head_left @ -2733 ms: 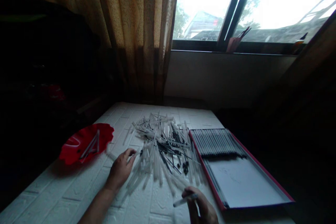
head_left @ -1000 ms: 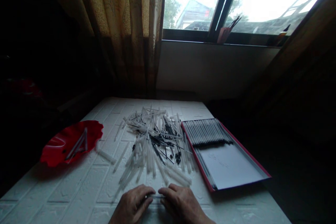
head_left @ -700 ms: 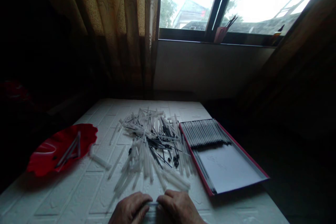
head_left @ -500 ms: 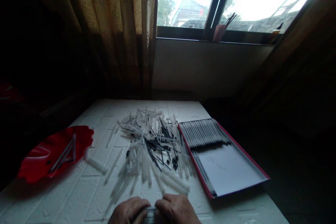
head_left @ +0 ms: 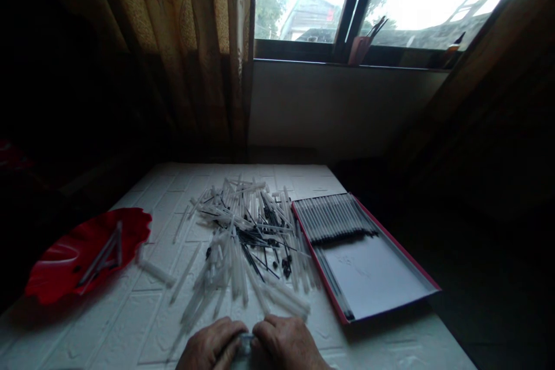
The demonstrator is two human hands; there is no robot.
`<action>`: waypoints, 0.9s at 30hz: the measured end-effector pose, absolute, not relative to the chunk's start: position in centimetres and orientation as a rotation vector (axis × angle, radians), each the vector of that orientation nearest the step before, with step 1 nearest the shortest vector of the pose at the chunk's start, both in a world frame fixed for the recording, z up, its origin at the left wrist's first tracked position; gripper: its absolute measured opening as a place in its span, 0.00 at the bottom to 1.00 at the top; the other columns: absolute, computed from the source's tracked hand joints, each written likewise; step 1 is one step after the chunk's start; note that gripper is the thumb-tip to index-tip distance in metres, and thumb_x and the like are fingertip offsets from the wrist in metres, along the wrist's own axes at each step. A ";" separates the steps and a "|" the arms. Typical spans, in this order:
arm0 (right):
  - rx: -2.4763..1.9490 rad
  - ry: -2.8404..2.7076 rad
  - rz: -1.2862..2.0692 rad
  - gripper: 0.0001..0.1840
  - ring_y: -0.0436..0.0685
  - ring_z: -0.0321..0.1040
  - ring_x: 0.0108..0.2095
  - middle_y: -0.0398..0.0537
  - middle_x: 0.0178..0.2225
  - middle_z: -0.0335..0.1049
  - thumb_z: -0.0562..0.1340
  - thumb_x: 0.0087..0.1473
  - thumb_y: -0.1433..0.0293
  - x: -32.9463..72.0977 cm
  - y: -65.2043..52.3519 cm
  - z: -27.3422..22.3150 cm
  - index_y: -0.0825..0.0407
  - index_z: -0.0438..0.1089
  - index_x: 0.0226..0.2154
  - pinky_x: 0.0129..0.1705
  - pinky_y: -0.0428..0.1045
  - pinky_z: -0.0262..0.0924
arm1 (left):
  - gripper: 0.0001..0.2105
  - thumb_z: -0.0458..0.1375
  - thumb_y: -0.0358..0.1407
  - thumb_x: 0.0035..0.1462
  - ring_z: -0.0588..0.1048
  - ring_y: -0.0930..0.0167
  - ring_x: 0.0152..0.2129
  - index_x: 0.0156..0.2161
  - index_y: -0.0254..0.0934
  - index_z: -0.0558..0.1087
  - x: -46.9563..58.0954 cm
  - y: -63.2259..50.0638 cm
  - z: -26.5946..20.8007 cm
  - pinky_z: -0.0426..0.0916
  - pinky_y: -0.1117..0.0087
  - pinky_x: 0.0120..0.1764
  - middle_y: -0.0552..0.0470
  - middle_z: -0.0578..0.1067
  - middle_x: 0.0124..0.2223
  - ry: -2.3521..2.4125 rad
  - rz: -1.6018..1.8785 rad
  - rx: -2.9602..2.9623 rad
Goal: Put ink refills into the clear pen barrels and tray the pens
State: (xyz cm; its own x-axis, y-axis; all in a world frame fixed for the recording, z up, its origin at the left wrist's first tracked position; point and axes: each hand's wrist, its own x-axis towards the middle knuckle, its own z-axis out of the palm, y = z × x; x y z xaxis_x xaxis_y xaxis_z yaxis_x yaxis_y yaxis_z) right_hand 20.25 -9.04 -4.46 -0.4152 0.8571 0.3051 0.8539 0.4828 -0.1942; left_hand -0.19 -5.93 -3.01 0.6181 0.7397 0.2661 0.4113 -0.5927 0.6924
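Note:
At the bottom edge, my left hand (head_left: 211,344) and my right hand (head_left: 287,342) face each other with fingers curled in. Between them they grip a clear plastic piece (head_left: 246,343), mostly covered by the fingers, so its exact kind is hidden. Just beyond the hands spreads a loose pile of clear pen barrels (head_left: 237,272). Thin black refills (head_left: 251,237) and small black pen tips or caps (head_left: 286,267) are mixed into it.
A shallow red-edged box (head_left: 392,295) at the right holds a row of pens (head_left: 333,219) and a few along its left side. On the left, a wavy red dish (head_left: 52,272) contains some barrels. Everything stands on a white brick-patterned table (head_left: 125,324) below a window.
The view has shifted a little, so things sit slightly further left. Both hands keep their grip on the clear piece and appear marginally higher in the picture.

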 end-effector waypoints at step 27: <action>-1.713 -1.794 0.205 0.09 0.54 0.72 0.27 0.45 0.29 0.75 0.56 0.58 0.66 27.1 -11.6 -0.1 0.48 0.71 0.33 0.29 0.46 0.61 | 0.25 0.50 0.58 0.59 0.71 0.74 0.17 0.46 0.40 0.75 -0.4 -6.3 -4.3 0.68 0.77 0.22 0.55 0.75 0.26 1.169 0.815 1.703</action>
State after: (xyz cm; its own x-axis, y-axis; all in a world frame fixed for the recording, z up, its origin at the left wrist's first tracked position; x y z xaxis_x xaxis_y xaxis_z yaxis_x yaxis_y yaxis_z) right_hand 27.13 -11.56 -0.07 0.0559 0.9401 0.3363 0.8402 0.1377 -0.5244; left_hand -0.44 -6.29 -4.31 0.3393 0.9401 0.0328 0.3559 -0.1606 0.9206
